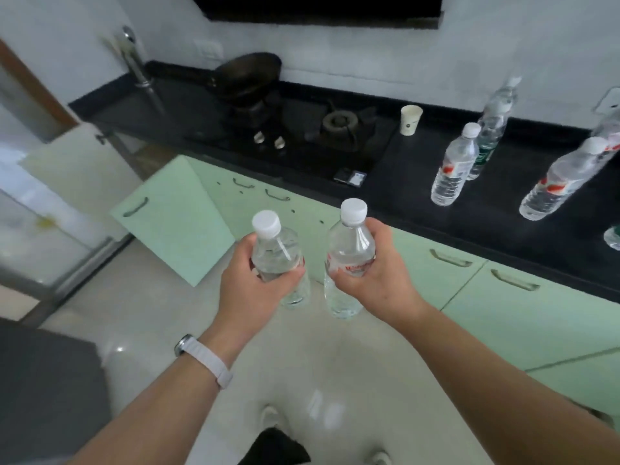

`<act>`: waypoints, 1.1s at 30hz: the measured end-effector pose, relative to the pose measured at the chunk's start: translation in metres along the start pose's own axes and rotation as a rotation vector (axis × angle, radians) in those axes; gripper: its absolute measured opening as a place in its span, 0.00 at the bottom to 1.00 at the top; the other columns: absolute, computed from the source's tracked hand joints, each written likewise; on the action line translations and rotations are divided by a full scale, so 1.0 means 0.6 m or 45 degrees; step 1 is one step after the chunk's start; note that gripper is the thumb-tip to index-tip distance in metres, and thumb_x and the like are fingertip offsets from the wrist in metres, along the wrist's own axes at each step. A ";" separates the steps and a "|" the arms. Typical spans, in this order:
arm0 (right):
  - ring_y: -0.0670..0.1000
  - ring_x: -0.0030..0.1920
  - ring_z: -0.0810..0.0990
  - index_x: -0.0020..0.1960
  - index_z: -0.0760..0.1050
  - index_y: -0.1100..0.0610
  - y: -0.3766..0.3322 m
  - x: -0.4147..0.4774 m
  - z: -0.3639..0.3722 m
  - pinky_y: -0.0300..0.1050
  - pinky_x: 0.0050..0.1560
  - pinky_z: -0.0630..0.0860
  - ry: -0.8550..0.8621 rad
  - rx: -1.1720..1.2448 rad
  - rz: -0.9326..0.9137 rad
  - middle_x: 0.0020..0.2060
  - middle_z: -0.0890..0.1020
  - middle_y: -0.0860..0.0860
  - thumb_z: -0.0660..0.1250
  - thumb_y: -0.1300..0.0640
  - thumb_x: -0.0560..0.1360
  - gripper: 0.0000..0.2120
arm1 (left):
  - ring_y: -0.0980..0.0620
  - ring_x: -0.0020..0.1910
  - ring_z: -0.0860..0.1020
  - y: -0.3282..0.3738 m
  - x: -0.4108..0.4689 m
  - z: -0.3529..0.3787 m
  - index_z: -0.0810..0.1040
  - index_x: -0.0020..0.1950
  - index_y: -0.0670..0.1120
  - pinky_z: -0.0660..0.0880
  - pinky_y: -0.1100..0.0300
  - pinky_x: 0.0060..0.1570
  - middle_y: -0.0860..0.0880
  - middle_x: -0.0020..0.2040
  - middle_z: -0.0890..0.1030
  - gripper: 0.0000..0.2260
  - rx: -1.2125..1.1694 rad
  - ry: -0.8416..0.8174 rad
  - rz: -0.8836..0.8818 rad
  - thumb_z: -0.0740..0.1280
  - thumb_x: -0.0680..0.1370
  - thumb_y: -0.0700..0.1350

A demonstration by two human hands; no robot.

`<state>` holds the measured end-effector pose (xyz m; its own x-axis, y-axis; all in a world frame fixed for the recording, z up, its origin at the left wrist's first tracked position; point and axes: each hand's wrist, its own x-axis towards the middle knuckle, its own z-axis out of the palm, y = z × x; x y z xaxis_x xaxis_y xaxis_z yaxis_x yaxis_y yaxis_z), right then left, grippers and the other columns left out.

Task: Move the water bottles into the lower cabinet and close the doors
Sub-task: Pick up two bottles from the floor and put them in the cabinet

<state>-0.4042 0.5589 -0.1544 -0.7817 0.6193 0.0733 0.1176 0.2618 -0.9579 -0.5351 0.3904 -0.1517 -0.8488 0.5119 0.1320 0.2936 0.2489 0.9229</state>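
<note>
Holding: I have 1 water bottle in each hand, both carried upright over the pale floor tiles [141, 317] in front of the green cabinets.
Left hand: my left hand [250, 280] is wrapped tight around the middle of the left bottle [276, 253], fingers curled over its front; a white watch band [204, 359] sits on that wrist.
Right hand: my right hand [377, 273] is clamped around the right bottle [349, 250] at its red label, thumb across the front.
Bottles in hand: both are clear with white caps, close beside each other but not touching.
Lower cabinet: 1 green cabinet door [174, 219] stands swung open to the left of my hands; the inside of the cabinet is hidden from me behind it.
Other doors: the green doors [523, 317] to the right, under the counter, are shut.
Counter: the black countertop [402, 182] carries more bottles at its right end.
Bottles left on counter: 1 red-labelled bottle [454, 166] stands just in front of a taller green-labelled bottle [493, 129]; another red-labelled bottle [563, 182] stands nearer the right edge, and more are cut off by the frame there, so I cannot count them all.
Paper cup: a white cup [410, 119] stands between the hob and those bottles.
Hob: the gas hob [322, 135] has a dark frying pan [248, 75] on its left burner.
</note>
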 end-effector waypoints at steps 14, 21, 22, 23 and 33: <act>0.38 0.52 0.79 0.62 0.61 0.29 -0.108 0.170 0.350 0.38 0.51 0.76 -0.238 -0.139 -0.020 0.53 0.78 0.34 0.78 0.51 0.64 0.36 | 0.67 0.47 0.80 -0.178 0.166 -0.321 0.74 0.55 0.71 0.75 0.64 0.43 0.69 0.50 0.81 0.26 -0.063 0.266 -0.152 0.78 0.61 0.62; 0.38 0.51 0.80 0.62 0.62 0.30 -0.165 0.256 0.545 0.40 0.49 0.76 -0.299 -0.146 -0.092 0.53 0.76 0.30 0.78 0.49 0.64 0.35 | 0.67 0.48 0.80 -0.263 0.240 -0.494 0.73 0.53 0.75 0.75 0.63 0.44 0.69 0.50 0.81 0.26 -0.116 0.383 -0.209 0.81 0.63 0.55; 0.37 0.51 0.80 0.62 0.62 0.30 -0.172 0.267 0.568 0.39 0.49 0.76 -0.311 -0.139 -0.103 0.52 0.76 0.30 0.78 0.50 0.64 0.35 | 0.67 0.48 0.80 -0.273 0.246 -0.515 0.74 0.54 0.73 0.75 0.63 0.45 0.69 0.51 0.81 0.26 -0.115 0.403 -0.210 0.82 0.65 0.53; 0.37 0.50 0.80 0.61 0.62 0.29 -0.178 0.277 0.590 0.38 0.48 0.76 -0.330 -0.134 -0.112 0.52 0.76 0.30 0.78 0.51 0.65 0.35 | 0.67 0.48 0.80 -0.282 0.252 -0.535 0.75 0.55 0.70 0.75 0.64 0.45 0.69 0.51 0.81 0.26 -0.117 0.426 -0.221 0.83 0.66 0.51; 0.37 0.47 0.80 0.53 0.64 0.26 -0.203 0.398 0.775 0.27 0.39 0.73 -0.487 -0.087 -0.187 0.49 0.78 0.32 0.79 0.57 0.64 0.35 | 0.66 0.49 0.81 -0.356 0.302 -0.668 0.74 0.56 0.66 0.76 0.65 0.47 0.67 0.50 0.82 0.25 -0.049 0.670 -0.384 0.82 0.68 0.49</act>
<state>-0.8900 0.3304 -0.1492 -0.9628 0.2556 0.0872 0.0181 0.3832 -0.9235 -0.9276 0.1003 -0.1803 -0.9984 -0.0542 0.0144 -0.0016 0.2849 0.9585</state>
